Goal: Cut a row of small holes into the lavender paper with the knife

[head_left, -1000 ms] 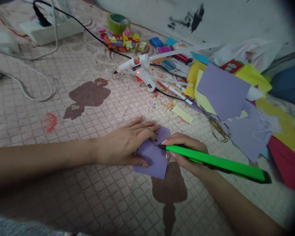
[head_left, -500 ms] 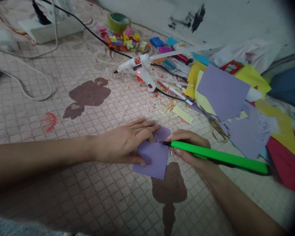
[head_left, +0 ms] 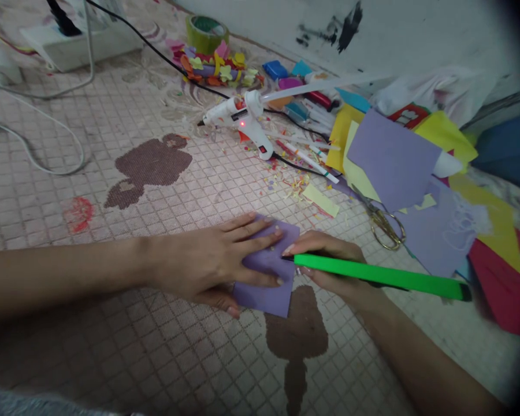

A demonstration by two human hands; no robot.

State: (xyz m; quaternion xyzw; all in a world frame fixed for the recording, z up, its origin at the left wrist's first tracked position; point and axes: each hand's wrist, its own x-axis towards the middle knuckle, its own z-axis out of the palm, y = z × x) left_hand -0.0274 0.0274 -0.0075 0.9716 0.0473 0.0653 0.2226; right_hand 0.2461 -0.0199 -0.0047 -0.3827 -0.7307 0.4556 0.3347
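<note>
On the cloth-covered bench (head_left: 177, 335), lays left hand (head_left: 216, 257) palm-down, fingers apart; clamps right hand's (head_left: 338, 247) grip on long green tool (head_left: 385, 276); has purple paper (head_left: 264, 299) near centre, partly under left fingers, tool's dark tip (head_left: 288, 258) just inside the paper's right edge.

Purple paper (head_left: 266, 261): small, four-sided, plain. Laid flat at the centre of the frame, slightly below mid-height, long side running towards the bottom of the frame; partly covered by spread left fingers (head_left: 260, 278). Green tool (head_left: 379, 273): long, slim, bright green body, dark at both ends. Gripped near its tip by right fingers (head_left: 325, 242); body slanted towards lower right; tip placed over the paper's right part, contact not discernible.
</note>
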